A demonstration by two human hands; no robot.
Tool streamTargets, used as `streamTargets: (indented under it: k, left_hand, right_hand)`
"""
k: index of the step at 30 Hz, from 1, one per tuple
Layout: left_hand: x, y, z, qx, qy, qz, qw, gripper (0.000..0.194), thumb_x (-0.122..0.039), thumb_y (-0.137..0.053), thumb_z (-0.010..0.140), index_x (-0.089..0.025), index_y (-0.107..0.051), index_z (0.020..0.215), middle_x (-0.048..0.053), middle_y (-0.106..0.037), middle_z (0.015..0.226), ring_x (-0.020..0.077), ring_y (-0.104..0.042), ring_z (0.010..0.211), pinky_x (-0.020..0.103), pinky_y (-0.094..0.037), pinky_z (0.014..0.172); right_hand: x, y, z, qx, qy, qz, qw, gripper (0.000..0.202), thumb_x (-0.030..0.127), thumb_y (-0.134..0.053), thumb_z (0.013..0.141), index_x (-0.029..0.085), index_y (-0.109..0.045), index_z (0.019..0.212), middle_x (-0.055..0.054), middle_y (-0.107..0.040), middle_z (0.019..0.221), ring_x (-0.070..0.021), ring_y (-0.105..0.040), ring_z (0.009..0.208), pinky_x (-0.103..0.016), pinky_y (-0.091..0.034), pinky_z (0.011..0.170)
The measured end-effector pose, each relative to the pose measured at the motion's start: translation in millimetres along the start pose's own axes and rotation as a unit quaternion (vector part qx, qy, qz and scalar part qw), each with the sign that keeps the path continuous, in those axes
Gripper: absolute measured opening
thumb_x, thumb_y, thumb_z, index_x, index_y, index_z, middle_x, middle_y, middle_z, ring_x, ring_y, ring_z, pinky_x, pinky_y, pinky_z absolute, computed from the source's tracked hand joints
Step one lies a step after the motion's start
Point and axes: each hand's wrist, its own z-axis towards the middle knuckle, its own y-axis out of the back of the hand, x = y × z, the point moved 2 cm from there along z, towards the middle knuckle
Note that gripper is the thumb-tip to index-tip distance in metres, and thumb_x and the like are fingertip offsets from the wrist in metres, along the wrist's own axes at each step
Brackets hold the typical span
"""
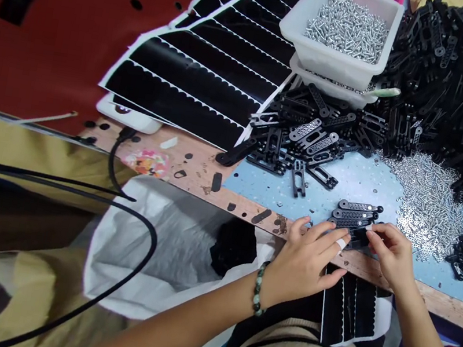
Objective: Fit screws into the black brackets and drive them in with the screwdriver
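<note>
Near the table's front edge, several black plastic arms lie side by side in a small stack. My left hand, with white tape round one finger and a beaded bracelet at the wrist, rests its spread fingers on the near side of this stack. At the stack's right end my right hand pinches, thumb against forefinger; what it holds, if anything, is too small to make out. A pile of loose silver screws and nuts lies just beyond my right hand.
A white tub of screws stands at the back, beside a large heap of black parts. Black sticker sheets cover the table's left. A white power bank with a black cable sits near the edge, above a white sack.
</note>
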Motion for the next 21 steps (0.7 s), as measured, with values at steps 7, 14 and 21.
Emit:
streamTargets:
  k: [7, 14, 21]
  left_hand:
    - [3, -9.9, -4, 0.009, -0.029, 0.040, 0.999, 0.037, -0.036, -0.053, 0.089, -0.020, -0.059, 0.122, 0.006, -0.063, 0.126, 0.0255, -0.054, 0.113, 0.050, -0.018, 0.106]
    - [3, -9.7, -5, 0.014, -0.031, 0.046, 0.998, 0.036, -0.034, -0.052, 0.089, -0.021, -0.058, 0.122, 0.005, -0.062, 0.128, 0.0249, -0.053, 0.115, 0.050, -0.018, 0.106]
    - [1, -15.2, 0, 0.016, -0.027, 0.053, 0.998, 0.042, -0.036, -0.053, 0.088, -0.020, -0.055, 0.127, 0.006, -0.062, 0.126, 0.0245, -0.053, 0.112, 0.049, -0.018, 0.107]
  right_hand:
    - [-4, -6, 2, -0.004, -0.045, 0.063, 0.997, 0.018, 0.038, -0.064, 0.080, 0.020, -0.067, 0.079, 0.001, -0.057, 0.066, -0.0107, -0.053, 0.051, -0.024, -0.044, 0.049]
    - [-2, -5, 4, -0.001, 0.009, -0.056, 0.998, 0.019, 0.037, -0.059, 0.083, 0.020, -0.068, 0.082, -0.002, -0.062, 0.073, -0.0137, -0.056, 0.060, -0.026, -0.044, 0.055]
    - [4, -8, 4, -0.036, 0.044, -0.155, 0.986, 0.016, 0.033, -0.056, 0.084, 0.021, -0.067, 0.083, -0.004, -0.068, 0.079, -0.0171, -0.060, 0.067, -0.031, -0.047, 0.066]
